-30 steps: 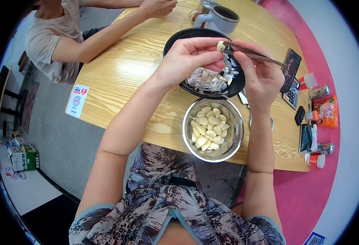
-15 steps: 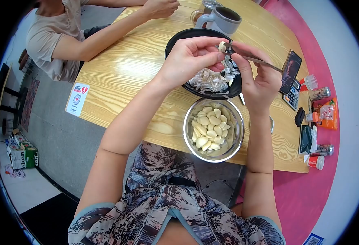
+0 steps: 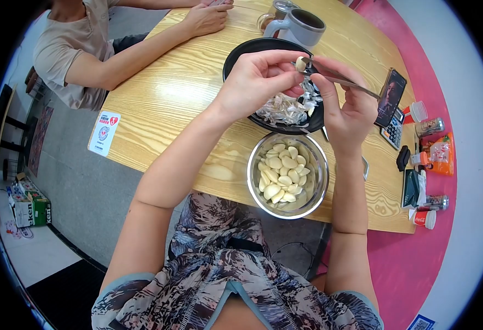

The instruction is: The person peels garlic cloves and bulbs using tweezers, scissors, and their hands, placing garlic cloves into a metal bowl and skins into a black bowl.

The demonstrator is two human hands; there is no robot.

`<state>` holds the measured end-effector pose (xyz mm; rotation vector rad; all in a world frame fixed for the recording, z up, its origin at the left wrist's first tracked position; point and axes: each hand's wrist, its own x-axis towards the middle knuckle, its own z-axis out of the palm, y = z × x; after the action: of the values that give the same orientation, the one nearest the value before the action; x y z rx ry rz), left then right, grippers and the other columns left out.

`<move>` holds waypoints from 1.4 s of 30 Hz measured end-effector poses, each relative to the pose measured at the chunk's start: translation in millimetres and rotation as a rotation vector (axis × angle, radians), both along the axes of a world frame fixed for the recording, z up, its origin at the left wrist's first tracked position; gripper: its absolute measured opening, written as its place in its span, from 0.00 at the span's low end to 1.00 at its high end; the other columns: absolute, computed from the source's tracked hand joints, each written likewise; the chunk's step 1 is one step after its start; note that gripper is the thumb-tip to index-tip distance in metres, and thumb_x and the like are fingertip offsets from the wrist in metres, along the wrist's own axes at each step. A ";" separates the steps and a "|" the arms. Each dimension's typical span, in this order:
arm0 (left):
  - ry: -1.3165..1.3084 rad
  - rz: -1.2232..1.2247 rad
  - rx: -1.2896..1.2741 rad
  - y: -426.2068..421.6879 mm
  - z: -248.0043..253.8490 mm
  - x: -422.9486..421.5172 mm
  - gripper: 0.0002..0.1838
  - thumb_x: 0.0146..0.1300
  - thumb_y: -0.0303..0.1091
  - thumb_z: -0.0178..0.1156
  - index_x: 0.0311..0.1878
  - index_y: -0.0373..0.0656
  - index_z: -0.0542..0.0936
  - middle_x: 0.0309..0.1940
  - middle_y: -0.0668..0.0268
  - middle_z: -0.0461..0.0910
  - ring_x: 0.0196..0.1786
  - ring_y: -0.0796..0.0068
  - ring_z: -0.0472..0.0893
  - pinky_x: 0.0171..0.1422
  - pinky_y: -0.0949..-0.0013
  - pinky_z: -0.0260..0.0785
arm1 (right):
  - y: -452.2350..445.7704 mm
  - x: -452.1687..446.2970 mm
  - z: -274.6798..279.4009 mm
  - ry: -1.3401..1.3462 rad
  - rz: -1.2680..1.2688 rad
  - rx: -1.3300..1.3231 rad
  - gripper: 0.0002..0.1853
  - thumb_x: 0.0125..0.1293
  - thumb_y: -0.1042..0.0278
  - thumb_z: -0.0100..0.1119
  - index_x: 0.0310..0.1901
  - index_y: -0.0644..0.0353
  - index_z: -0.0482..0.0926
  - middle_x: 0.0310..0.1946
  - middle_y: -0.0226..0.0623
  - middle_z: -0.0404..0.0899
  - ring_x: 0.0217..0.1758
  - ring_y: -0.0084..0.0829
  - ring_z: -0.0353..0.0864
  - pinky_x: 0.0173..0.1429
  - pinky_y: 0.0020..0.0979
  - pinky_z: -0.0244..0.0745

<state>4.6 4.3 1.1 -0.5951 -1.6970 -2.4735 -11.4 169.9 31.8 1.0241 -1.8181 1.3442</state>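
Over the black bowl (image 3: 231,60), my left hand (image 3: 255,80) pinches a garlic clove (image 3: 300,64) between thumb and fingers. My right hand (image 3: 347,107) is closed on metal tweezers (image 3: 343,81), whose tips are at the clove. Papery garlic skins (image 3: 282,110) lie in the black bowl, partly hidden by my hands. Nearer to me stands a steel bowl (image 3: 259,203) holding many peeled garlic cloves (image 3: 282,170).
A grey mug (image 3: 304,30) and a glass jar (image 3: 282,7) stand beyond the black bowl. To the right are a phone (image 3: 390,98), a calculator (image 3: 393,131), cups, cans and an orange packet (image 3: 442,154). Another person's arm (image 3: 137,58) rests on the wooden table (image 3: 159,99) at the left.
The clove has turned slightly in my left fingers, and the tweezers have shifted a little against it. The other person's hand has moved lower and to the left, and a phone-like edge shows there.
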 end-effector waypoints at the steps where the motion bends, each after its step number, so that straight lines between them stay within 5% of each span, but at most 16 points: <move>1: 0.002 0.006 -0.005 0.9 0.3 0.7 0.19 0.64 0.24 0.59 0.58 0.33 0.74 0.37 0.63 0.83 0.37 0.78 0.83 0.44 0.76 0.78 | -0.8 0.2 -0.1 -0.001 0.007 0.000 0.10 0.54 0.85 0.65 0.39 0.67 0.82 0.34 0.38 0.84 0.34 0.27 0.84 0.42 0.25 0.78; 24: 0.007 0.029 -0.016 2.6 -0.1 0.6 0.18 0.65 0.22 0.57 0.59 0.32 0.73 0.36 0.65 0.81 0.38 0.77 0.84 0.45 0.76 0.79 | 5.1 -1.3 -0.7 0.035 -0.017 0.085 0.09 0.55 0.81 0.66 0.39 0.66 0.82 0.32 0.38 0.84 0.33 0.26 0.84 0.40 0.23 0.77; 35: 0.058 0.094 0.040 4.6 2.4 3.5 0.09 0.63 0.20 0.56 0.47 0.33 0.73 0.36 0.63 0.80 0.37 0.75 0.84 0.43 0.76 0.78 | -4.6 4.7 -3.0 -0.119 0.052 -0.115 0.09 0.57 0.79 0.67 0.40 0.69 0.81 0.33 0.36 0.84 0.34 0.23 0.84 0.41 0.21 0.77; 42: 0.090 0.077 0.012 5.4 4.4 3.2 0.14 0.65 0.21 0.56 0.54 0.33 0.73 0.44 0.59 0.80 0.43 0.73 0.83 0.50 0.72 0.79 | -2.6 4.1 -0.4 -0.196 0.028 -0.161 0.09 0.58 0.80 0.66 0.40 0.69 0.81 0.34 0.36 0.84 0.34 0.23 0.84 0.42 0.21 0.77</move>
<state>7.8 9.7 5.5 -0.6174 -1.6393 -2.3651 -7.3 167.3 31.4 0.8609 -1.8048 1.6282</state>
